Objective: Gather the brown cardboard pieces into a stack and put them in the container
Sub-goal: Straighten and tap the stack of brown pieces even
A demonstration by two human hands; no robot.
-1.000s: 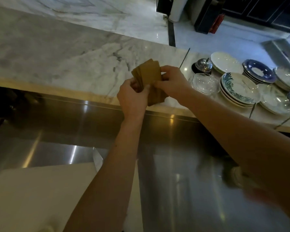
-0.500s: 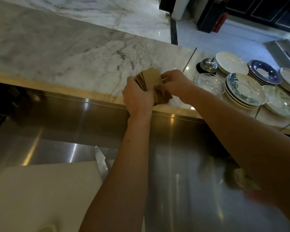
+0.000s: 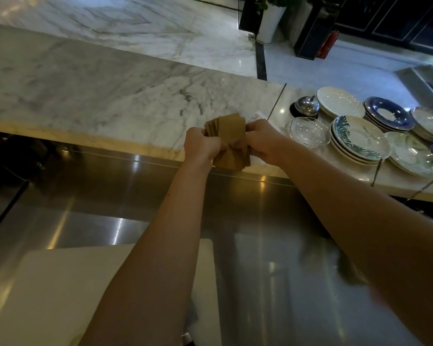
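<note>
A fanned bundle of brown cardboard pieces (image 3: 229,129) is held upright over the near edge of the marble counter (image 3: 110,96). My left hand (image 3: 200,146) grips its left side and my right hand (image 3: 263,141) grips its right side. Both hands are closed around the bundle, and its lower corners stick out below my fingers. A small white printed slip (image 3: 256,116) lies on the marble just behind my right hand. I see no container for the pieces.
Stacks of plates (image 3: 358,141) and a glass dish (image 3: 308,132) crowd the counter to the right, with a metal bell (image 3: 306,106) behind them. Below the marble runs a steel worktop (image 3: 260,245) with a white cutting board (image 3: 60,290) at the lower left.
Both hands have closed tighter on the bundle and lowered it slightly toward the counter's near edge. The pieces look more fanned at top and bottom.
</note>
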